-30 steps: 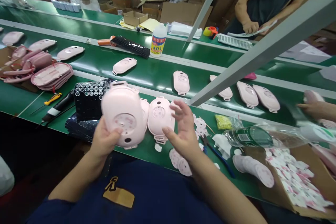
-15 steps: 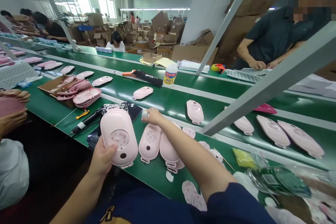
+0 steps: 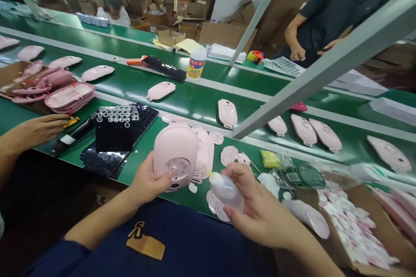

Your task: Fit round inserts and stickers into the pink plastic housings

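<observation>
My left hand (image 3: 150, 181) grips a pale pink plastic cover (image 3: 177, 149) by its lower left side, thumb at the round patterned recess. In my right hand (image 3: 256, 207) is a translucent squeeze bottle (image 3: 229, 192), tilted so its yellow nozzle points up and left toward the cover, a small gap apart. More pink covers (image 3: 205, 147) lie just behind the held one, partly hidden by it. Round patterned discs (image 3: 229, 156) rest on the green bench to the right, and others (image 3: 214, 205) lie partly behind the bottle.
A co-worker's hand (image 3: 42, 132) touches a yellow-handled tool (image 3: 71, 122) at left, near black sheets (image 3: 112, 132) with clear rings. A glue bottle marked 401 (image 3: 196, 64) stands beyond the belt. A slanted metal post (image 3: 312, 78) crosses the right; a box of discs (image 3: 352, 229) sits there.
My right hand has come back from the belt side, now with the squeeze bottle near the cover. The held cover has moved right. The co-worker's hand has reached the yellow-handled tool. The view has tilted down.
</observation>
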Motion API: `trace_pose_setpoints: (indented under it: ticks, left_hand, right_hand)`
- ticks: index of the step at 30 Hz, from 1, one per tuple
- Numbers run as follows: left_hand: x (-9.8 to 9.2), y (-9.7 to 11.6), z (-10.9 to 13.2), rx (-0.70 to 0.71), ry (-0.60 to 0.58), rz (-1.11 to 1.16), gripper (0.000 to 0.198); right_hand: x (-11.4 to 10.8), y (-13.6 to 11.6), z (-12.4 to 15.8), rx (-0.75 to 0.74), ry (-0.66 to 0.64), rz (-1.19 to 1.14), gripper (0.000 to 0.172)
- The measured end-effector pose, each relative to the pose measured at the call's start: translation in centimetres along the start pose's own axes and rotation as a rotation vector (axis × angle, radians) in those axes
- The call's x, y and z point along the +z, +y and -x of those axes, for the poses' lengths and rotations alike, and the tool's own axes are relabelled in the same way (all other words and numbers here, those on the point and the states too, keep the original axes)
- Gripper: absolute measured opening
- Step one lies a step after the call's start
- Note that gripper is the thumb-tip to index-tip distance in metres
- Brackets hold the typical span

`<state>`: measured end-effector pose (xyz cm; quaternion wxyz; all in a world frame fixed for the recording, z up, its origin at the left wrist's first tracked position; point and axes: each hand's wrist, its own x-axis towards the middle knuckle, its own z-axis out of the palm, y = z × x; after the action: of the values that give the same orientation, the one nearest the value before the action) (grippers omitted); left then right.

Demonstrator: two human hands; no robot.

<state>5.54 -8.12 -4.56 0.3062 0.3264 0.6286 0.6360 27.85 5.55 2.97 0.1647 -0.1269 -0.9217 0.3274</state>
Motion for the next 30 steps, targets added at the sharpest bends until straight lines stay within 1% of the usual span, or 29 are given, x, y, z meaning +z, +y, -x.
trace_pose_setpoints:
  ticks: [2,4,6,8,13,16,19,26,30]
  left_hand:
    - [1.4,0.2,0.1,-0.010,-0.104,0.027,0.055]
    - [2.6,0.2,0.4,-0.023,-0.192,0.027,0.055]
    - [3.5,0.2,0.8,-0.038,-0.254,0.017,0.054]
    - [4.1,0.3,1.1,-0.048,-0.285,0.020,0.054]
    - [4.9,0.5,1.9,-0.028,-0.311,0.063,0.054]
    - [4.9,0.4,2.2,0.017,-0.328,0.075,0.055]
    - [4.9,0.3,2.5,0.049,-0.331,0.083,0.057]
    - [4.5,0.5,2.5,0.013,-0.280,0.038,0.054]
    - [4.4,0.5,2.4,0.007,-0.291,0.038,0.055]
  right_hand:
    - [-0.4,-0.7,1.6,-0.006,0.064,0.110,0.037]
    - [-0.8,-1.0,2.8,-0.016,0.164,0.186,0.038]
    - [-1.1,-1.1,3.8,-0.026,0.251,0.214,0.038]
    - [-1.2,-1.2,4.6,-0.016,0.276,0.206,0.038]
    - [-1.3,-1.7,5.4,0.019,0.222,0.198,0.037]
    - [-1.4,-1.9,5.6,0.025,0.198,0.198,0.035]
    - [-1.4,-1.9,5.8,0.031,0.197,0.185,0.036]
    - [-0.8,-1.3,6.1,0.046,0.214,0.128,0.039]
    - [-0.6,-1.1,6.1,0.063,0.210,0.132,0.040]
